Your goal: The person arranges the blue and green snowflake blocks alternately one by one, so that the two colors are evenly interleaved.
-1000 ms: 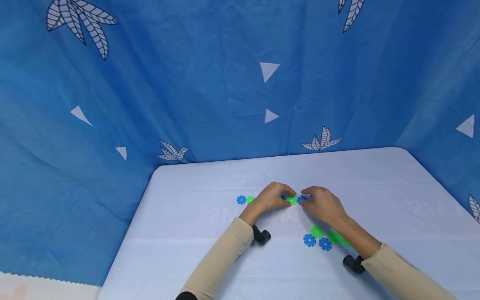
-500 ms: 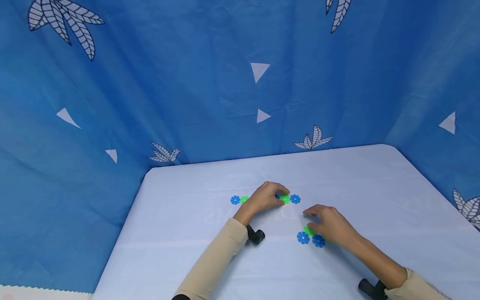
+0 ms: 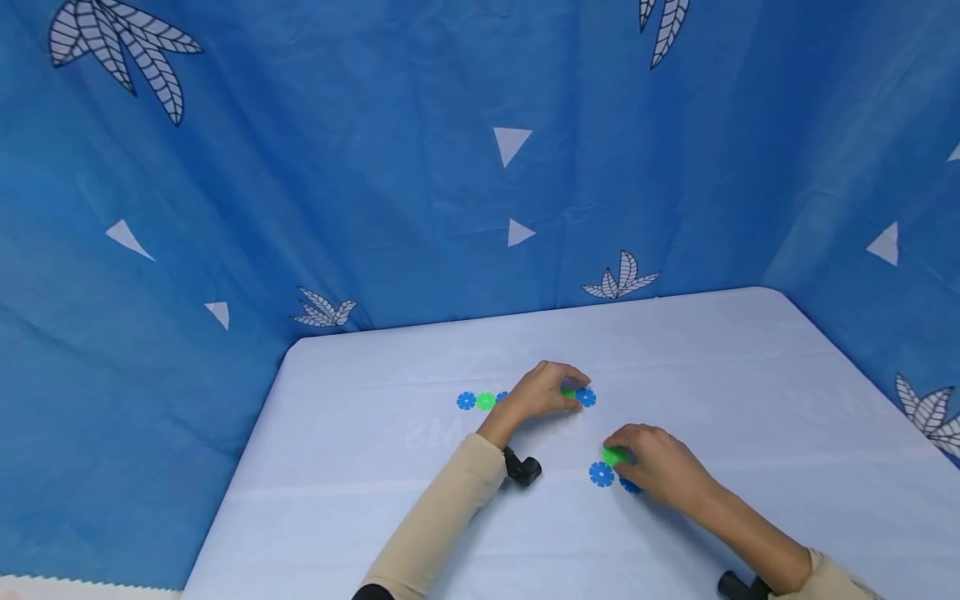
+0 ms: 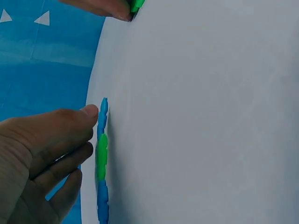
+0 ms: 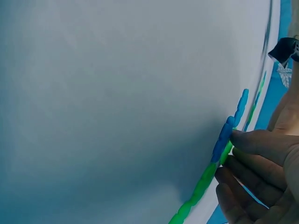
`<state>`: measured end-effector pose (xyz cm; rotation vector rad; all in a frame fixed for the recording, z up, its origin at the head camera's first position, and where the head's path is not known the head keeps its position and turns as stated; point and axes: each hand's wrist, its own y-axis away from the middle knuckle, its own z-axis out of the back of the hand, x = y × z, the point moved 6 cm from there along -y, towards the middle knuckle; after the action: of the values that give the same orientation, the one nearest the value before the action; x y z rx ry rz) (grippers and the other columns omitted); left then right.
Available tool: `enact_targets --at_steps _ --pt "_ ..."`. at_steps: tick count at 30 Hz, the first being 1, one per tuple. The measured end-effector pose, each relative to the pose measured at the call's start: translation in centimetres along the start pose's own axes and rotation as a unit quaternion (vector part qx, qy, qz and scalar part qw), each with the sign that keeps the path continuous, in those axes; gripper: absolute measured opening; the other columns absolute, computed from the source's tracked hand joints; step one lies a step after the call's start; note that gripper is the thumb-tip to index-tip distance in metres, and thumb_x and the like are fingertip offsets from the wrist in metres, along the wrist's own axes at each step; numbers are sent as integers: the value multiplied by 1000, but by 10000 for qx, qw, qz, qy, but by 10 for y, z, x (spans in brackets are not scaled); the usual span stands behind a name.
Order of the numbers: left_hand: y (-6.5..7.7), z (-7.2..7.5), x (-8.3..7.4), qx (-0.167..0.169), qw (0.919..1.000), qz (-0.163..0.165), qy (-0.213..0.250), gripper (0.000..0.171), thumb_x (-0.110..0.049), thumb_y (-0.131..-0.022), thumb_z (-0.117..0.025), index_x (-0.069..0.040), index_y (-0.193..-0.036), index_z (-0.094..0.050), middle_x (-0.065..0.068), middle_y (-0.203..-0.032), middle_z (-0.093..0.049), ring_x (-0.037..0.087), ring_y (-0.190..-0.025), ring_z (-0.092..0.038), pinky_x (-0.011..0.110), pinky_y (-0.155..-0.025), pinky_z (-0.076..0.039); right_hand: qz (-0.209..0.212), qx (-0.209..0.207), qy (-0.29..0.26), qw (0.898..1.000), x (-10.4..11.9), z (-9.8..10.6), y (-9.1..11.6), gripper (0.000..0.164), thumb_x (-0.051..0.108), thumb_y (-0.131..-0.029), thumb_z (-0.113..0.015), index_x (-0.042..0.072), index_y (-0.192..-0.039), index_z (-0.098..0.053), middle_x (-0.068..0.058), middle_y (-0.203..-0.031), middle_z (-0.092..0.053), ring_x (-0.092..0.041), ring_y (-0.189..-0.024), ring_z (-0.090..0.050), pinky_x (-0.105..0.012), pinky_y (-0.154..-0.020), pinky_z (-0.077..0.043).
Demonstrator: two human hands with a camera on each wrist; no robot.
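A row of blue and green notched plastic discs lies on the white table. Its left end shows a blue disc (image 3: 467, 401) and a green disc (image 3: 486, 402). My left hand (image 3: 534, 396) arches over the row, its thumb and fingers beside the right-end blue disc (image 3: 586, 397) and the green one next to it. In the left wrist view the fingers are loosely bent along the discs' edge (image 4: 102, 156). Nearer the front, my right hand (image 3: 667, 468) pinches a green disc (image 3: 615, 456) between thumb and finger. Blue discs (image 3: 601, 474) lie close to it; the right hand partly covers one.
Black wrist-camera mounts (image 3: 523, 469) stick out under both forearms. More green discs (image 5: 198, 189) lie below the right hand in its wrist view. A blue patterned curtain (image 3: 420, 167) rises behind the white table (image 3: 360, 517).
My right hand has left the row's right-end blue disc, come toward the front right and taken hold of the green disc. My left hand stays at the row. The head view has turned slightly.
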<state>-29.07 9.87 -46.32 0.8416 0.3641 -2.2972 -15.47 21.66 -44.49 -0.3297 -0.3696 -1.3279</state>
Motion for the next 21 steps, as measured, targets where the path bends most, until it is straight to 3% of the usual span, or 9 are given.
enact_targets --at_steps 11,21 --pt "-4 -5 -4 -14 9994 134 -331 36 -16 -86 -78 -11 -120 -71 -3 -121 -68 8 -118 -57 22 -101 -42 105 -97 107 9998 -1 -1 -5 25 7 -71 -85 7 -94 -74 1 -94 -63 -18 -87 -63 -41 -80 -55" --pt "-5 -5 -5 -19 9977 277 -617 35 -18 -86 -78 -14 -120 -72 -5 -121 -68 9 -119 -57 24 -102 -41 158 152 185 9996 -3 -3 -8 28 7 -73 -84 4 -99 -76 -1 -98 -65 -18 -89 -63 -39 -79 -55"
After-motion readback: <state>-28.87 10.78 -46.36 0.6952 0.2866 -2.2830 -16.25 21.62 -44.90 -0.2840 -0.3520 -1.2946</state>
